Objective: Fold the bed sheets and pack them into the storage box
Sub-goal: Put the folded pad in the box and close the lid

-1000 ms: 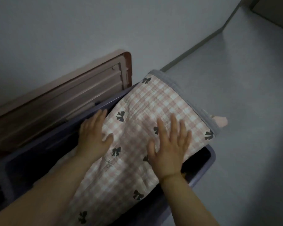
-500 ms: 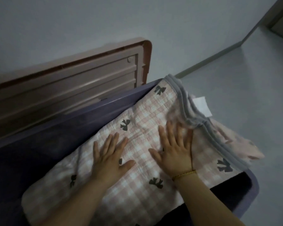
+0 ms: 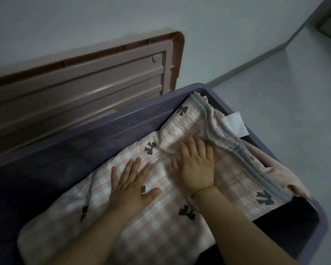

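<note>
Down goes the sheet since a second ago: its far corner, which stood above the rim, now sits tucked into the box's far right corner, and both hands have slid along with it. Left grip (image 3: 131, 185) lies flat and open, fingers spread, pressing the folded sheet (image 3: 161, 226) down to steady the bundle. Right grip (image 3: 196, 165) is open too, fingertips blurred, shoving the bunched grey hem (image 3: 227, 148) rightward; pushing, I judge, not pinching. The sheet lies slantwise inside the purple storage box (image 3: 141, 109), yet a loose pink corner (image 3: 287, 180) and a white label (image 3: 235, 124) spill over the right rim, so tucking remains. Behind, the lid (image 3: 84, 83) leans against the wall; pale floor (image 3: 285, 92) runs off right in a dim room.
</note>
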Demonstrator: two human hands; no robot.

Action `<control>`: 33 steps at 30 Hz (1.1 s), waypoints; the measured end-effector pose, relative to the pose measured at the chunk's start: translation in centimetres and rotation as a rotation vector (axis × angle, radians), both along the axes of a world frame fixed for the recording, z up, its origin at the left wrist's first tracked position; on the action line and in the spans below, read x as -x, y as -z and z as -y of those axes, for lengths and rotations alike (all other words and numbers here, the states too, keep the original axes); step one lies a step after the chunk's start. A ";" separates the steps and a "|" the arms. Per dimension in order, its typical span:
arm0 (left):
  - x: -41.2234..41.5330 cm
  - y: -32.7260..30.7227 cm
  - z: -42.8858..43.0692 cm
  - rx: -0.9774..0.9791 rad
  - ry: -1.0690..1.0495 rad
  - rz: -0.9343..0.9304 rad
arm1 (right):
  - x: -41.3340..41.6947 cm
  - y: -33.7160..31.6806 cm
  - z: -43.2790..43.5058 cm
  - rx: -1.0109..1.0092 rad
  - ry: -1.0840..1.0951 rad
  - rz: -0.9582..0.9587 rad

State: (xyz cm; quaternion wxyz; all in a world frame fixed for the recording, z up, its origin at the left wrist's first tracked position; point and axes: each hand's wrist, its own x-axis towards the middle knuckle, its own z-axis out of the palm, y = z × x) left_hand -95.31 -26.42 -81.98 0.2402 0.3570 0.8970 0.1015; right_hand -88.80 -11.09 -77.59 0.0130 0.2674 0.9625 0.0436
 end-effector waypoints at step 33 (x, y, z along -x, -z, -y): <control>9.4 -9.7 11.7 -0.084 -0.133 -0.483 | 14.1 -10.7 3.6 -0.049 -0.372 -0.466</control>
